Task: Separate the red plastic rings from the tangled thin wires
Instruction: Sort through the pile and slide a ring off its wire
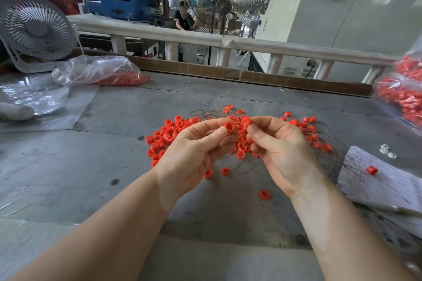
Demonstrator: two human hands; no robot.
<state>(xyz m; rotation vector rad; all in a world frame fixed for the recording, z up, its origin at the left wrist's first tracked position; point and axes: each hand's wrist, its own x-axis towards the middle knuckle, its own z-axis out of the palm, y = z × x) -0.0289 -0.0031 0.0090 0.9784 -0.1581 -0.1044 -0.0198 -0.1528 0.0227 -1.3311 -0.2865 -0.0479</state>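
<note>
A heap of small red plastic rings (163,138) lies on the grey table (114,166), tangled with thin dark wires (328,143) that fan out to the right. My left hand (196,153) pinches one red ring (228,126) between thumb and forefinger above the heap. My right hand (278,148) pinches another red ring (246,121) at its fingertips, close beside the first. Loose rings (264,195) lie scattered near my wrists.
A clear plastic bag of red rings (102,73) lies at the back left, beside a white desk fan (34,29). Another bag of red parts (402,96) sits at the right edge. A written paper sheet (383,180) carries one ring. A cardboard rim (228,73) borders the table's far side.
</note>
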